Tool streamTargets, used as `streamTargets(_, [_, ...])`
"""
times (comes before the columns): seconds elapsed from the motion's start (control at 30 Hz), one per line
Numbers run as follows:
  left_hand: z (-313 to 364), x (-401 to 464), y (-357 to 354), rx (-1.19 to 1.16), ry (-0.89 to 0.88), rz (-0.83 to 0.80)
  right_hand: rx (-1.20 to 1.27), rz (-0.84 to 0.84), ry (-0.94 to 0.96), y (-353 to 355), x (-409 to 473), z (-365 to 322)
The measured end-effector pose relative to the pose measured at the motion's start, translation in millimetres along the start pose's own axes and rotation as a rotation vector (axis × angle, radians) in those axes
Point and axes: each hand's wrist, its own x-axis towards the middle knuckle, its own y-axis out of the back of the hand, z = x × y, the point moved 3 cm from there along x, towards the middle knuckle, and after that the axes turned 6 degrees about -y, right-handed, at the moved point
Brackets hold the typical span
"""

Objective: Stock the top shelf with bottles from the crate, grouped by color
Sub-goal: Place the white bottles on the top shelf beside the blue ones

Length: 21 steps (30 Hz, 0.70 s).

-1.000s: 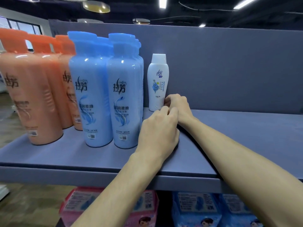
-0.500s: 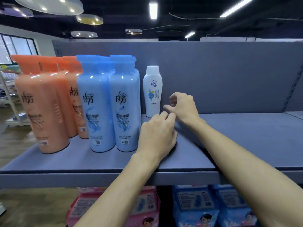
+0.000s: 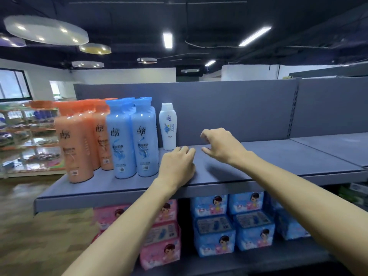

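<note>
On the grey top shelf (image 3: 278, 166) stand several orange bottles (image 3: 77, 148) at the left, then several blue bottles (image 3: 144, 140), then one small white bottle (image 3: 168, 126) against the back panel. My left hand (image 3: 176, 166) hovers over the shelf just right of the blue bottles, fingers loosely curled and holding nothing. My right hand (image 3: 221, 145) is lifted above the shelf to the right of the white bottle, fingers loosely curled, also holding nothing. Neither hand touches a bottle. The crate is out of view.
The shelf runs on bare to the right, with a slotted upright (image 3: 293, 108) at the panel joint. Pink packs (image 3: 159, 236) and blue packs (image 3: 233, 222) fill the lower shelf. Other store shelving (image 3: 29, 140) stands at the far left.
My right hand let go near the white bottle's base and rose back to the right. My left hand drew back slightly. The view pulled away from the shelf.
</note>
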Motion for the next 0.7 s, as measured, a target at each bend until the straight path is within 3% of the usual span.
streamTargets(0.27, [35, -24, 34, 0.008, -0.064, 0.19, 0.059, 0.009, 0.078, 22, -56, 12])
streamTargets(0.5, [61, -55, 33, -0.021, -0.173, 0.186, 0.114, 0.009, 0.082, 33, -104, 17])
streamTargets(0.7, [72, -106, 16, -0.161, -0.181, 0.112, 0.132, -0.06, -0.007, -3, -150, 12])
